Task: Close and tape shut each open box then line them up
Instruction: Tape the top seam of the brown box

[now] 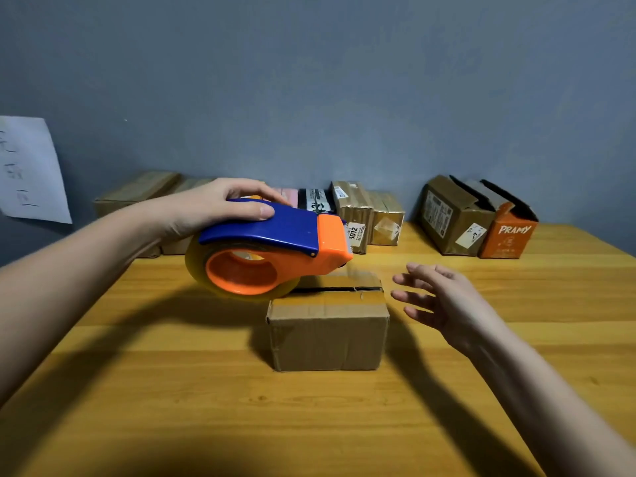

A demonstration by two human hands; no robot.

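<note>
A small brown cardboard box sits in the middle of the wooden table, its top flaps folded down with a dark gap between them. My left hand grips the blue handle of a blue and orange tape dispenser holding a roll of clear tape. The dispenser hangs just above the box's far left top edge, its orange nose pointing right. My right hand hovers to the right of the box with fingers spread, touching nothing.
A row of boxes lines the wall at the back: taped brown ones on the left and centre, and at the right an open brown box and an open orange box. A paper sheet hangs on the left wall.
</note>
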